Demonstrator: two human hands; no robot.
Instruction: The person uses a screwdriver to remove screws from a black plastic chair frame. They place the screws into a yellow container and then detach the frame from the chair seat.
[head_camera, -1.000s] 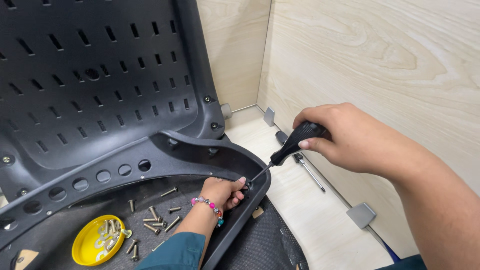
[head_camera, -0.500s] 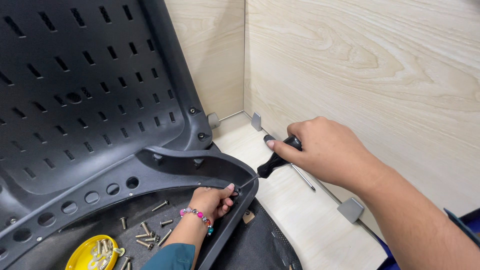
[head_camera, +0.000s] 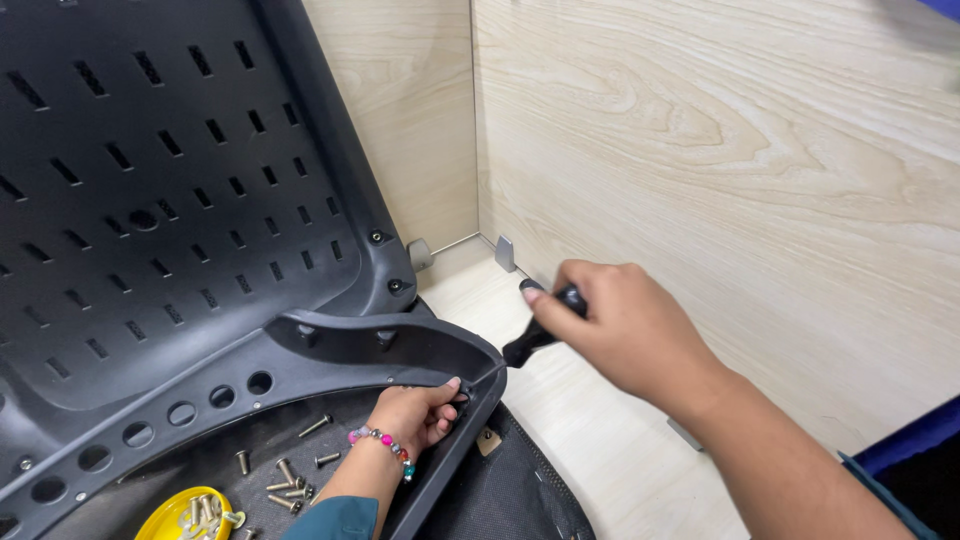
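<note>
My right hand (head_camera: 620, 330) grips the black handle of a screwdriver (head_camera: 535, 335), whose tip points down-left into the rim of a black plastic chair frame (head_camera: 400, 345). My left hand (head_camera: 415, 412), with a beaded bracelet (head_camera: 380, 445) on its wrist, reaches inside the frame and pinches something small at the spot where the tip meets the rim; what it holds is hidden. The perforated black chair back (head_camera: 150, 180) stands up behind.
Several loose bolts (head_camera: 290, 475) lie on the dark fabric inside the frame beside a yellow lid (head_camera: 185, 518) holding more hardware. Light wood panels (head_camera: 700, 150) form a corner at the right and back, with metal brackets (head_camera: 505, 253) at their base.
The view has shifted right and down. My right hand has turned over the screwdriver handle and now covers more of it. My left hand stays at the rim.
</note>
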